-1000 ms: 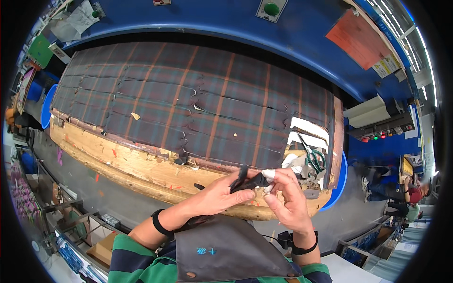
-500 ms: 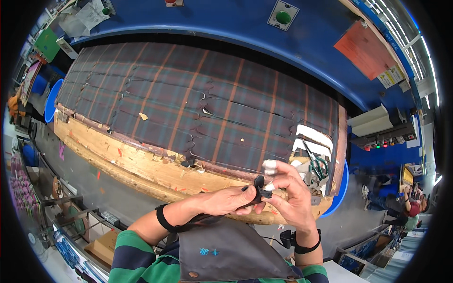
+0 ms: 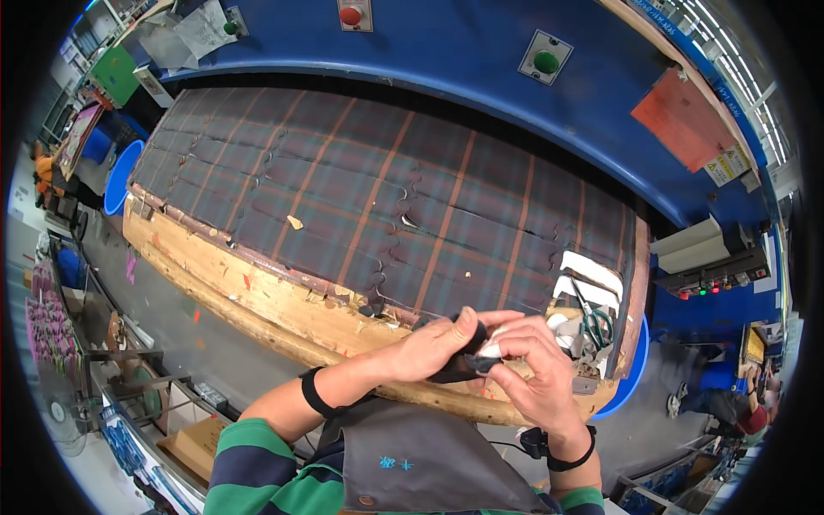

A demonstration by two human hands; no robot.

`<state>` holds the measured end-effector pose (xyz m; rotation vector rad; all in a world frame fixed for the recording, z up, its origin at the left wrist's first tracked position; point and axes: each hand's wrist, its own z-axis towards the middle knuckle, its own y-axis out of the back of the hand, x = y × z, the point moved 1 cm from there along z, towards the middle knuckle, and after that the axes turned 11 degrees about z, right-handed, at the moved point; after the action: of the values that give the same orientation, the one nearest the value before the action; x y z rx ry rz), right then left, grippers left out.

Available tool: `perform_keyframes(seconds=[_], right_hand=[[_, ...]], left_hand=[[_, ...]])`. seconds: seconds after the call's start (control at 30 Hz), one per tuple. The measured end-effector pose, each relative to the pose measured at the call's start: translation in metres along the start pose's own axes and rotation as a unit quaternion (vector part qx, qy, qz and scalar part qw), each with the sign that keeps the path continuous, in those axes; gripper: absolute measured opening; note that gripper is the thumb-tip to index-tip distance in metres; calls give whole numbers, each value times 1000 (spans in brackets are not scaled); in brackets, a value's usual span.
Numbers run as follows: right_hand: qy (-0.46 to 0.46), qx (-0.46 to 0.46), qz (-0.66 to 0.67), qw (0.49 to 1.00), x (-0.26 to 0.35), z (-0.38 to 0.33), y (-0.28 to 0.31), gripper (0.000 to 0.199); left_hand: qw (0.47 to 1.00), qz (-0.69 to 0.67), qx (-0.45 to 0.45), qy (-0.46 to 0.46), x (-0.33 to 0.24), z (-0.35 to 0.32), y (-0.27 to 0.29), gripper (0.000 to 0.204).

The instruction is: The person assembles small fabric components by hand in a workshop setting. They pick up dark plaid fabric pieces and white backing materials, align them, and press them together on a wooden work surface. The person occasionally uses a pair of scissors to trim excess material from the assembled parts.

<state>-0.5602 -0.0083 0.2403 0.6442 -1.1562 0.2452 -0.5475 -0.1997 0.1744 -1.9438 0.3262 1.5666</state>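
My left hand (image 3: 425,346) and my right hand (image 3: 532,367) meet just above the near wooden edge of a wide bench (image 3: 257,292) covered in dark plaid cloth (image 3: 386,189). Both hands pinch a small black piece of fabric (image 3: 457,367) together with a small white part (image 3: 491,349) held between the fingertips. Each wrist wears a black band. A grey apron (image 3: 421,459) hangs below my arms.
Green-handled scissors (image 3: 594,324) and white paper pieces (image 3: 590,270) lie at the bench's right end. A blue machine wall with a red button (image 3: 350,15) and a green button (image 3: 546,61) stands behind. Blue bins (image 3: 118,176) sit at the left, shelving at lower left.
My hands have drawn closer together and dropped a little toward the bench edge. The white part, raised between the fingers half a second ago, is now mostly covered by them.
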Motion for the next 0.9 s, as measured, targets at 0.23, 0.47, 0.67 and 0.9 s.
perform_keyframes(seconds=[0.23,0.47,0.67,0.9], right_hand=[[71,17,-80,994,-1,16,2,40],[-14,-149,41,988,-30,-4,11,42],[27,-135,-58,989,-78,-13,15,35],[1,-145,-137,980,-125,-20,9,26]], left_hand=[[997,59,25,47,-5,2,-3,119],[913,401,63,-43,-33,-8,29,71],[713,693,-102,-36,-17,-3,52,18],[630,767,-97,-73,22,32,67,21]])
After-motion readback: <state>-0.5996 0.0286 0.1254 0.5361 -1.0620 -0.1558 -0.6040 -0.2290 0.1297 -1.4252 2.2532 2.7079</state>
